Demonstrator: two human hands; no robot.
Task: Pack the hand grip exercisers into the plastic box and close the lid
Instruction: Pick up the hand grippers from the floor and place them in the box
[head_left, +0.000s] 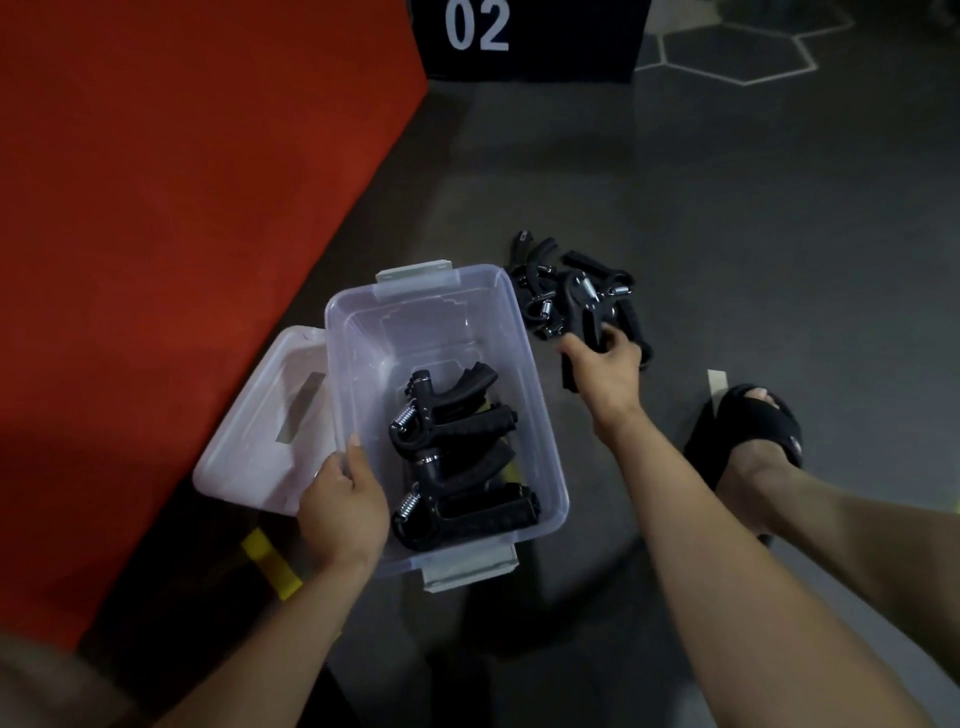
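A clear plastic box (426, 312) stands open on the dark floor, with two black hand grip exercisers (457, 457) lying in its near half. Its translucent lid (270, 415) lies flat on the floor just left of it. My left hand (343, 499) grips the box's left rim near the front corner. To the right of the box is a pile of several black exercisers (540, 291). My right hand (605, 369) is closed around one exerciser (587, 306) at the pile's near edge, lifting its handle end.
A red mat (182, 208) covers the floor to the left. A black sign marked 02 (524, 36) stands at the back. My foot in a black sandal (748, 431) rests to the right. Yellow tape (270, 566) marks the floor near the box.
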